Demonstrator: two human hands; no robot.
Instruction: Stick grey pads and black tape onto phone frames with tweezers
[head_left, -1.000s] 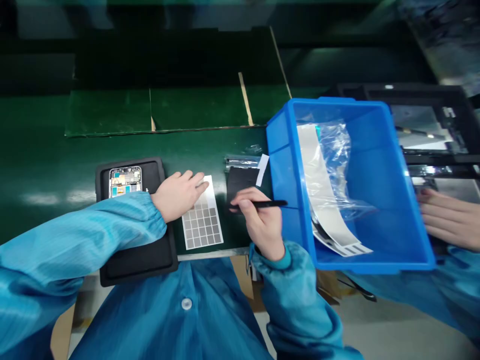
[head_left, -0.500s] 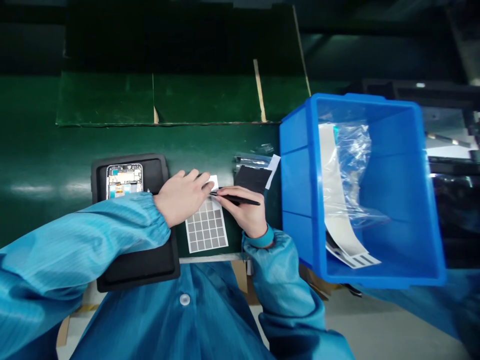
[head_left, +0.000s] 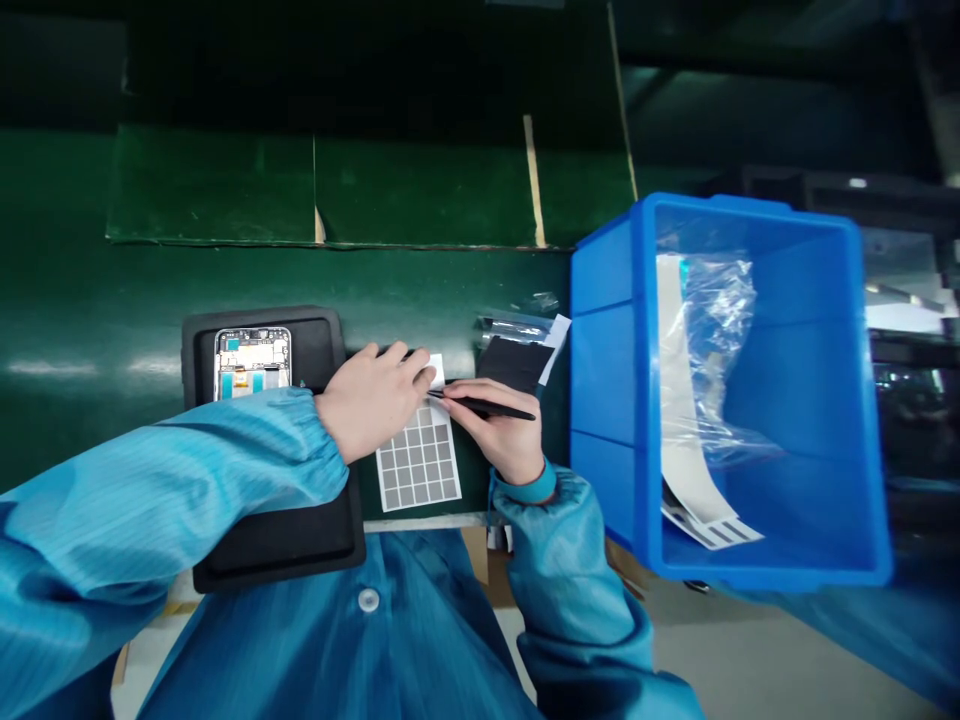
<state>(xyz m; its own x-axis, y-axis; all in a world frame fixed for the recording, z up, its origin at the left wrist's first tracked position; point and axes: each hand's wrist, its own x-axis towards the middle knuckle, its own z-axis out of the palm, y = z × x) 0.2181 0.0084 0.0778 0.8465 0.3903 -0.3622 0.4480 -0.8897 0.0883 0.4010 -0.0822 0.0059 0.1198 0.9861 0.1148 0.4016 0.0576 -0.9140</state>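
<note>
A white sheet of grey square stickers (head_left: 418, 468) lies on the green bench. My left hand (head_left: 379, 393) rests over its upper left part with the fingers apart and lying fairly flat. In my right hand (head_left: 504, 440) is a pair of slim black tweezers (head_left: 491, 407), pinched between thumb and fingers. Their tip points left, to the sheet's upper part beside my left fingertips. What the tip touches is too small to make out. Left of the sheet, an opened phone (head_left: 253, 360) with bare inner parts sits in a black tray (head_left: 315, 540), partly covered by my left sleeve.
Right of the hands stands a blue bin (head_left: 609, 370) holding white strips (head_left: 686, 430) and clear plastic (head_left: 716, 350). Between bin and hands lies a black sheet (head_left: 516, 362) with a clear wrapper. A raised green board (head_left: 420, 190) runs along the back.
The whole view has shifted slightly. Both hands keep nearly the same pose over the sticker sheet, and the tweezers stay in my right hand.
</note>
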